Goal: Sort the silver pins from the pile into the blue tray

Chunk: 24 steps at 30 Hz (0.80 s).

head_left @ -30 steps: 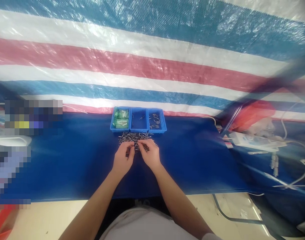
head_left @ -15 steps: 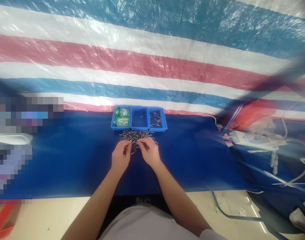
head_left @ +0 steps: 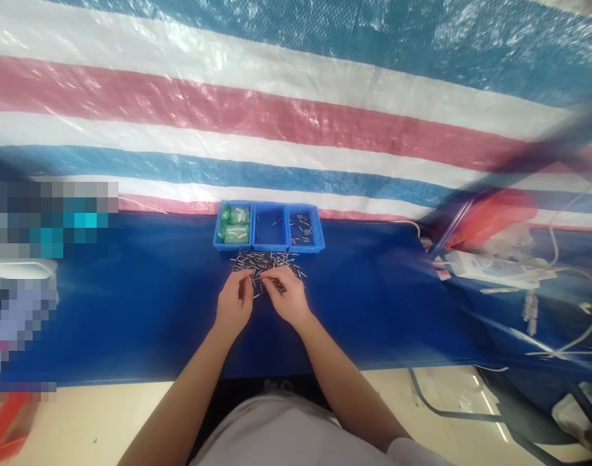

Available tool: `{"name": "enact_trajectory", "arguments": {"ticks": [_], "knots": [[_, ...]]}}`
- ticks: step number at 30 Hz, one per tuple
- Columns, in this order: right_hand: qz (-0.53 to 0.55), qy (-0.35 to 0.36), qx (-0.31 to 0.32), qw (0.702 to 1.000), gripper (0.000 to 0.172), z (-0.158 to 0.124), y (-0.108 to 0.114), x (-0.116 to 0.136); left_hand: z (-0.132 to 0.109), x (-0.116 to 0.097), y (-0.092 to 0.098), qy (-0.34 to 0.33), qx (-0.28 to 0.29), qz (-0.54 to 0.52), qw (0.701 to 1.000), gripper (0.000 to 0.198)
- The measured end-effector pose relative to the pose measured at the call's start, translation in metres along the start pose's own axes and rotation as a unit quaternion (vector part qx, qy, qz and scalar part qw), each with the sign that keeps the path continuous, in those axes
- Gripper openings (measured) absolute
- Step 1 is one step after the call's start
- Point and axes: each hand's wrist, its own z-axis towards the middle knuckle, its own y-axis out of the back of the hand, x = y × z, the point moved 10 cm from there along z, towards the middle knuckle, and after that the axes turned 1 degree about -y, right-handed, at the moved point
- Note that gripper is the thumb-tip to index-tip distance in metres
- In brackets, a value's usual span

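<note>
A heap of small metal pins (head_left: 264, 262) lies on the blue table cover (head_left: 140, 298), just in front of three blue bins. My left hand (head_left: 234, 303) and my right hand (head_left: 287, 296) meet at the near edge of the heap, fingers curled and pinched over pins. The fingertips of both hands almost touch. What each pinch holds is too small to make out. The left bin (head_left: 234, 226) holds green packets, the middle bin (head_left: 270, 226) a few pins, the right bin (head_left: 304, 229) several pins.
A striped red, white and blue tarpaulin (head_left: 296, 110) hangs behind the table. At the right lie a red bag (head_left: 490, 217), a white device (head_left: 494, 270) and white cables (head_left: 577, 323). Blurred-out patches sit at the left edge.
Both hands stay at the pin heap with small finger movements. The view has shifted slightly, so the bins sit a little higher in the picture.
</note>
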Motion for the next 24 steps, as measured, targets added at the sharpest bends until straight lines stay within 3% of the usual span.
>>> {"name": "enact_trajectory", "arguments": {"ticks": [18, 21, 24], "knots": [[-0.014, -0.010, 0.002, 1.000, 0.013, 0.001, -0.003, 0.000, -0.003, 0.008, 0.004, 0.082, -0.018, -0.043, 0.996, 0.024], [-0.019, -0.014, -0.007, 1.000, 0.014, 0.001, 0.000, -0.003, 0.006, 0.022, 0.019, 0.137, -0.061, -0.075, 0.986, 0.025], [-0.024, -0.025, -0.025, 0.999, 0.014, 0.001, 0.004, -0.007, 0.037, 0.065, 0.054, 0.223, -0.149, -0.107, 0.957, 0.022]]}}
